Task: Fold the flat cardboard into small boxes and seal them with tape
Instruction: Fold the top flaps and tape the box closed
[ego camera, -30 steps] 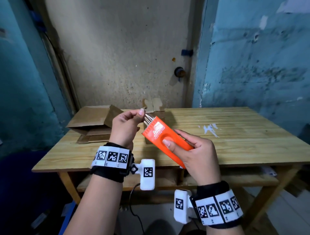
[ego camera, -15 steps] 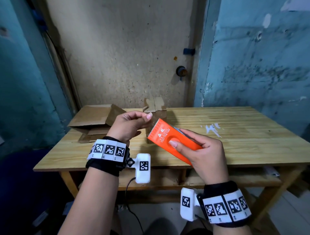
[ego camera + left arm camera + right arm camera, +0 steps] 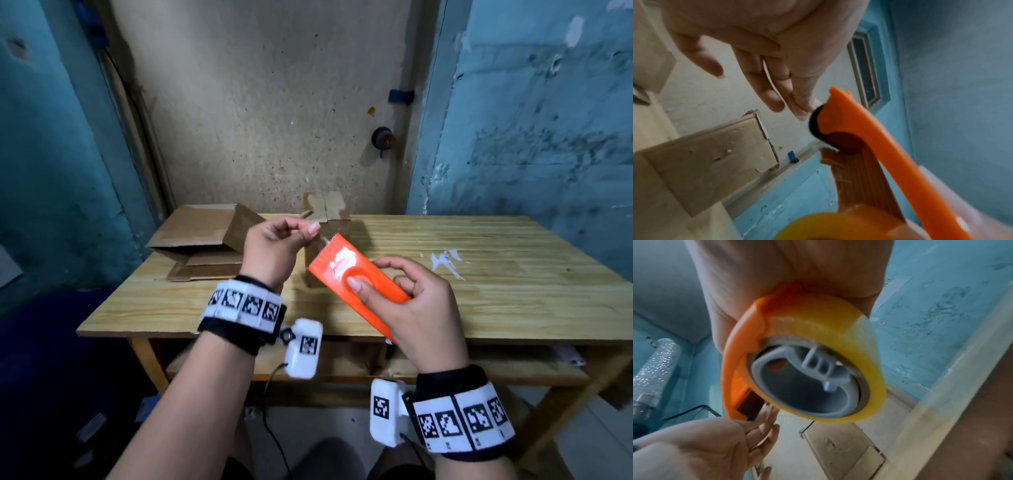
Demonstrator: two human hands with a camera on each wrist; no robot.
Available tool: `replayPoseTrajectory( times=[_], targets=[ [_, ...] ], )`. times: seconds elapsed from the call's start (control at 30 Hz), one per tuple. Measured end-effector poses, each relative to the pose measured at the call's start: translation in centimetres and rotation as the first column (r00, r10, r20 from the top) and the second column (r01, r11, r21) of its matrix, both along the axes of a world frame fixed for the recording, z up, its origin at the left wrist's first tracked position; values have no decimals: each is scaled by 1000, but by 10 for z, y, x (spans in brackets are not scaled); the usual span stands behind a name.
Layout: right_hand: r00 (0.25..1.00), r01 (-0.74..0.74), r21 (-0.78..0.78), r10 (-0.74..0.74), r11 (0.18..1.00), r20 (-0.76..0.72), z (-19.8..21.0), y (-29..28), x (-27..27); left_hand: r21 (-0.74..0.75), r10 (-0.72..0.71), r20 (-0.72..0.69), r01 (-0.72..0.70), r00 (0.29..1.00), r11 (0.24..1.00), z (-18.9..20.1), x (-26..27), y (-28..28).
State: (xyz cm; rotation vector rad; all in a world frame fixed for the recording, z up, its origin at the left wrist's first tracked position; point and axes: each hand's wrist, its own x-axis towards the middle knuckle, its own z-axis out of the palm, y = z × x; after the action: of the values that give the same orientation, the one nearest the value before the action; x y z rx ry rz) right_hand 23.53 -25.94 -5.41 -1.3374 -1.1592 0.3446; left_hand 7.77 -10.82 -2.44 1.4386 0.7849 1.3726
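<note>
My right hand [image 3: 370,275] grips an orange tape dispenser [image 3: 346,270] above the table's near edge, thumb in its oval dent. A yellowish tape roll [image 3: 838,331] sits in the dispenser [image 3: 735,366] under the right palm [image 3: 777,272]. At the toothed end, my left hand [image 3: 310,233] pinches the clear tape end with thumb and forefinger. From the left wrist, these fingertips [image 3: 795,107] touch the dispenser's black roller [image 3: 813,123]. Behind the hands stands a small cardboard box [image 3: 329,212] with raised top flaps, mostly hidden.
A half-opened cardboard blank [image 3: 198,240] lies on flat pieces at the back left of the wooden table [image 3: 479,274]. White paint marks [image 3: 445,260] dot the right half. Blue walls close in on both sides; a lower shelf [image 3: 342,363] runs under the top.
The dispenser has shifted to the right and tilted flatter in my right hand. My left hand followed, keeping its pinch at the toothed end.
</note>
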Motion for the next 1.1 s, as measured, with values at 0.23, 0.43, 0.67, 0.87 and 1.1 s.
replayPoseTrajectory(
  times=[0.23, 0.43, 0.67, 0.87, 1.1],
  targets=[
    [985, 80, -32, -74, 996, 157, 3, 0, -4, -5, 82, -17, -82, 997, 997, 20, -13, 23],
    [996, 56, -85, -49, 995, 77, -5, 0, 1, 78, 41, -30, -38, 999, 996, 18, -28, 16],
    [995, 33, -104, -23, 994, 99, -3, -2, -8, 20, 67, -107, -65, 992, 998, 14, -28, 23],
    [986, 94, -83, -81, 992, 148, 2, -10, -2, -53, 126, -42, -128, 991, 990, 14, -32, 35],
    [986, 98, -91, -85, 991, 141, 9, -16, 11, 14, 96, -66, -95, 993, 995, 28, -36, 31]
  ],
)
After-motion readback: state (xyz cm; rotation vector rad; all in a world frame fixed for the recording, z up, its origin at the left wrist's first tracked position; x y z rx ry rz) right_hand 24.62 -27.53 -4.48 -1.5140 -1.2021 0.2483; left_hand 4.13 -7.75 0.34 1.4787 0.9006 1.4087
